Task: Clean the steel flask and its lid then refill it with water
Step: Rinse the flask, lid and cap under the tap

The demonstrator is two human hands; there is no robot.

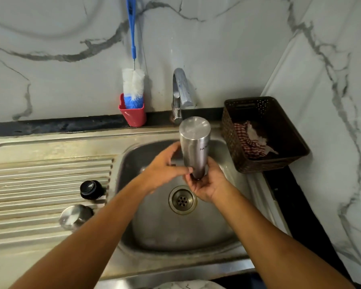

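Steel and turned upside down, the flask (195, 142) is held over the sink (154, 236), below the tap (180, 88) at 12 o'clock. Its neck is gripped by the left hand (165, 170) and its mouth cupped by the right hand's (208, 184) curled fingers. At 8 o'clock, a black stopper (91, 189) and a steel lid (75, 217) are seen on the draining board (40, 174).

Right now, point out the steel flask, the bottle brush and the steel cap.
steel flask (194, 146), head view, brushed side wall.
bottle brush (133, 84), head view, white bristles.
steel cap (75, 216), head view, round shiny face.

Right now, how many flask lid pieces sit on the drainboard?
2, both on the drainboard: a black stopper, and a steel cap just nearer you. The left arm could hide another.
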